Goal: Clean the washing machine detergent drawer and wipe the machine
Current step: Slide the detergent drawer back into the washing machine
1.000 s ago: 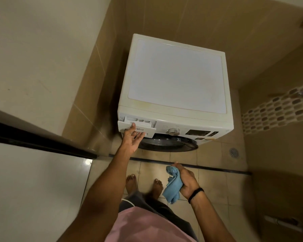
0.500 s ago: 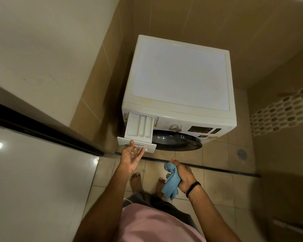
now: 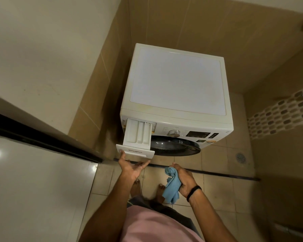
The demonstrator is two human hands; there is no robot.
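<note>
A tight tiled corner here: beige floor tiles [image 3: 217, 194] underfoot, tan tiled walls [image 3: 156, 23] behind, a pebble-pattern mosaic strip [image 3: 278, 116] off to the right and a round floor drain [image 3: 240, 157] just beside the white washing machine [image 3: 178, 81]. A dark sill strip [image 3: 208, 172] runs across the floor in front of it, and a glossy pale panel [image 3: 33, 180] fills the near left. The machine's front shows a silver dial [image 3: 174, 133], a dark display [image 3: 198, 134] and the dark round door [image 3: 173, 145] below; the small print around the dial is too fine to read. One word does read clearly: "Whirlpool" [image 3: 135, 151], on the face of the detergent drawer [image 3: 137, 132]. That drawer juts well out of the machine's upper left corner, its long white compartments open to view. The left hand [image 3: 132, 167] sits right at the drawer's front, palm up, thumb touching the left end of the face and fingers spread, nearly straight, beneath its lower edge. The right hand [image 3: 184, 179], a black wristband [image 3: 193, 190] at the wrist, hangs lower and to the right, apart from the drawer, fingers curled tight round a bunched blue cloth [image 3: 172, 187] that dangles below the fist.
</note>
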